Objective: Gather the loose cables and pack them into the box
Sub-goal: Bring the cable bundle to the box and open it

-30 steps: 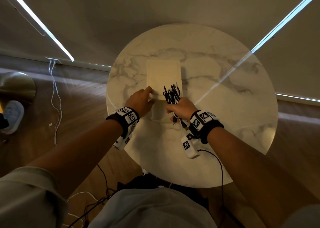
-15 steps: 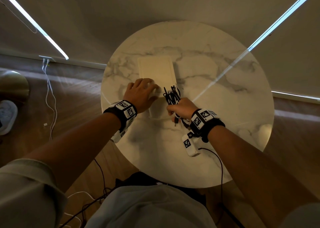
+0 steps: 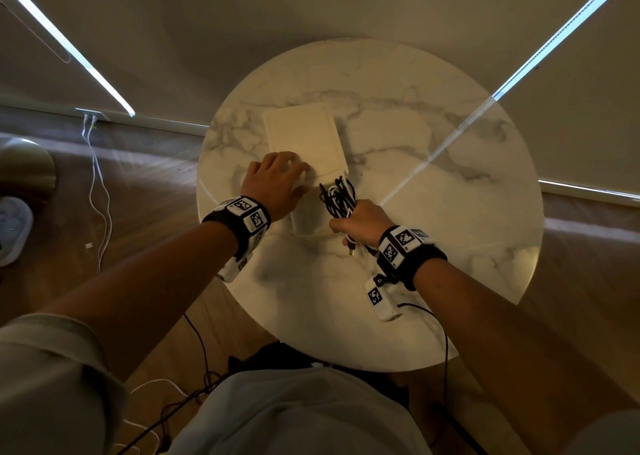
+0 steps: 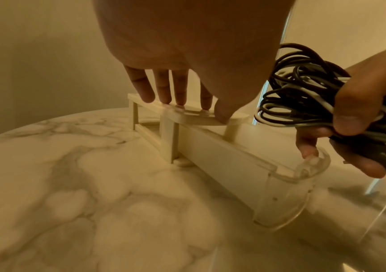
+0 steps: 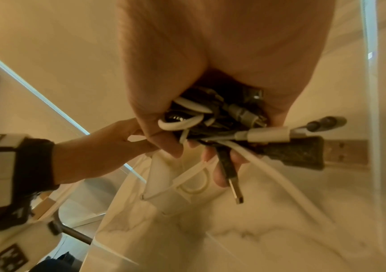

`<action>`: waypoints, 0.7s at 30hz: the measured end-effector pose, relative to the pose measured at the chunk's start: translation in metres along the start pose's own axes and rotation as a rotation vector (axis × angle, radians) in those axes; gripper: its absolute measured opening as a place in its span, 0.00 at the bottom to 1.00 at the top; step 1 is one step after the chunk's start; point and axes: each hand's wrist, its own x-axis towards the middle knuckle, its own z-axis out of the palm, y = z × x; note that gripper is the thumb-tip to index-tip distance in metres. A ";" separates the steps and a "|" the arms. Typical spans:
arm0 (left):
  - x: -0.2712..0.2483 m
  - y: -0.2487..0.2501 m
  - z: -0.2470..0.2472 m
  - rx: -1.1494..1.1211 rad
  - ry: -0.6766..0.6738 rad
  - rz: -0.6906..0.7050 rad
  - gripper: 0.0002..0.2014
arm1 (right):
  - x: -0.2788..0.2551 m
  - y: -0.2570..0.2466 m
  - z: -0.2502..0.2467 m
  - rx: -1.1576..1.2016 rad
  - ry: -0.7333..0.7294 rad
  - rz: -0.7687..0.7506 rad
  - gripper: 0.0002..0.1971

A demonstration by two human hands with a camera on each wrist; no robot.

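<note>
Cables: one bundle, black and white strands looped together. Held above the table, just right of the box's near end. Loops stick out forward of the fist; plug ends hang below it. In the right wrist view a flat USB plug points right and a thinner plug points down.

Right hand: fingers and thumb curled round the bundle. In the left wrist view one fingertip reaches down to the clear rounded corner of the box.

Box: pale, long, narrow, lying on the table with one end toward the person. Side wall is opaque cream; the near corner is clear plastic.

Lid: cream, flat, rectangular. It covers the far part of the box and sits raised above the side wall in the left wrist view. Whether it is hinged or sliding cannot be told.

Left hand: fingers straight and slightly spread, tips pressed onto the near edge of the lid. Nothing gripped.

Table: round, white marble with grey veins. A bright light streak crosses its right half.

Floor: wood. A white cord trails down from the wall at left.
</note>
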 end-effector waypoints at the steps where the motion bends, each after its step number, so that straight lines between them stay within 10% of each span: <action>1: 0.000 0.000 0.000 0.003 -0.003 -0.001 0.21 | -0.001 0.001 0.000 -0.013 -0.002 0.001 0.10; 21: -0.024 -0.009 -0.005 -0.187 -0.066 -0.110 0.33 | -0.016 -0.021 -0.005 0.088 0.050 -0.058 0.07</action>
